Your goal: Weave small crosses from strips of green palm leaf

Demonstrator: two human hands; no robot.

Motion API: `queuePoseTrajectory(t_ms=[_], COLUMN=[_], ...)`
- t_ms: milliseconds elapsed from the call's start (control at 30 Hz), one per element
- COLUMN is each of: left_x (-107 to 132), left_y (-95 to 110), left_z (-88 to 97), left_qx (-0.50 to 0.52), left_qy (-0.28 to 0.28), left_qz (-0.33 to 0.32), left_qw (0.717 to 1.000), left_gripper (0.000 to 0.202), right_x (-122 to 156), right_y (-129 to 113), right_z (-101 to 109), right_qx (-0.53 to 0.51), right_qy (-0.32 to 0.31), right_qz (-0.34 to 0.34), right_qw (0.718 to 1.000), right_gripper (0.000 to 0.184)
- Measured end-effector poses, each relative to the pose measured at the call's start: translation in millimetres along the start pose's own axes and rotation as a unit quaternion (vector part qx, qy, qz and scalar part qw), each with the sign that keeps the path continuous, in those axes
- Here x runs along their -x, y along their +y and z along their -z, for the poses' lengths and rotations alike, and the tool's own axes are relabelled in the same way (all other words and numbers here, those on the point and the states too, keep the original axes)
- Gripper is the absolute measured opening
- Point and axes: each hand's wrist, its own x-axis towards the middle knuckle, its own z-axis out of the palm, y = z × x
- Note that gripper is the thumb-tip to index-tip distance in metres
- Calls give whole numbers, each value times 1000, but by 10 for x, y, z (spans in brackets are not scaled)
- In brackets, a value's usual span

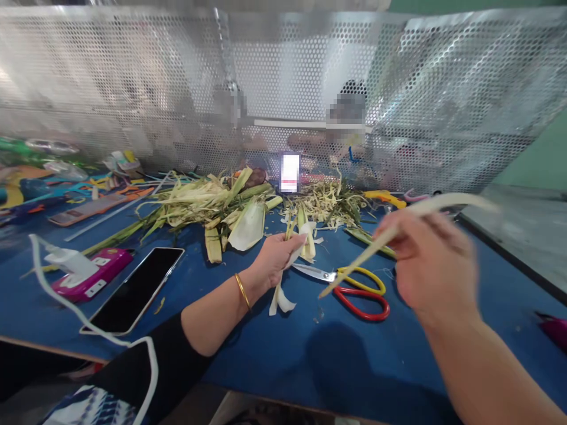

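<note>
My left hand [275, 255] is closed on a bundle of pale leaf strips [305, 236], whose ends curl down to the blue table [283, 360]. My right hand [427, 260], blurred by motion, is raised above the table and pinches one long pale leaf strip [425, 208] that slants from upper right down to the left. Scissors [354, 283] with red and yellow handles lie on the table between the two hands.
A heap of green and pale leaves [212, 206] lies behind my left hand. A black phone [135, 289], a pink case [95, 268] and a white cable [66, 304] lie at left. A perforated metal screen [133, 88] closes the back, with people behind it.
</note>
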Motion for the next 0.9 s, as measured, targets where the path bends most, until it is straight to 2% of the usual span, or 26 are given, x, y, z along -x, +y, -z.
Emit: queuePoseTrajectory(t_ms=[67, 100, 167, 233, 300, 367, 467, 500, 567, 667, 733, 900], left_x=[68, 102, 161, 201, 224, 231, 218, 209, 187, 163, 167, 229], left_y=[28, 37, 42, 31, 11, -3, 20, 43, 108, 214, 255, 242], left_z=[-37, -56, -88, -112, -128, -134, -111, -93, -48, 11, 21, -43], left_qx=[-19, -32, -60, -91, -120, -147, -151, -132, -66, 46, 87, 50], left_qy=[-26, -39, -56, -68, -90, -103, -96, -95, -90, -67, -50, -38], left_qz=[-10, -17, -34, -48, -48, -33, 13, 33, 75, 131, 146, 124], left_qw=[999, 999, 996, 992, 988, 983, 984, 986, 991, 988, 984, 990], left_gripper=[23, 23, 23, 26, 28, 27, 21, 20, 20, 20, 22, 21], right_x=[-95, -105, -62, 19, 76, 66, -76, -143, -277, -417, -452, -403], right_y=[208, 302, 441, 512, 546, 584, 695, 743, 840, 960, 1021, 1099], right_z=[-109, -159, -241, -297, -322, -310, -210, -158, -38, 118, 173, 164], right_qx=[-66, -95, -150, -182, -188, -161, -26, 46, 106, 205, 287, 447], right_qy=[-33, -65, -102, -128, -140, -125, -54, -40, -30, -42, -59, -86], right_qz=[-214, -286, -360, -382, -376, -351, -267, -232, -213, -200, -188, -139], right_qw=[974, 951, 915, 897, 896, 914, 962, 971, 971, 957, 937, 880], right_gripper=[14, 17, 20, 22, 24, 25, 28, 28, 26, 26, 35, 48])
